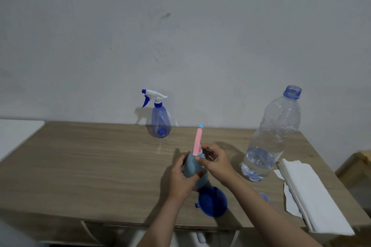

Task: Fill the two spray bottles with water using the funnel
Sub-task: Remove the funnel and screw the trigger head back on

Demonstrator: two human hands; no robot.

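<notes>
A teal spray bottle [193, 169] with a pink sprayer head [198, 141] stands near the table's front middle. My left hand [181, 178] wraps around its body. My right hand [215, 163] grips the collar at the base of the pink head. A blue funnel [212, 201] lies on the table just in front of the bottle, under my right forearm. A clear blue spray bottle [159, 121] with a white and blue trigger stands by the wall. A large open water bottle [269, 142], with some water in its bottom, stands at the right.
The wooden table [90, 166] ends at a front edge close to me. A folded white cloth or paper [309, 192] lies at the right edge. A blue cap [264, 196] lies beside the large bottle. A white surface [18, 132] adjoins the table's left.
</notes>
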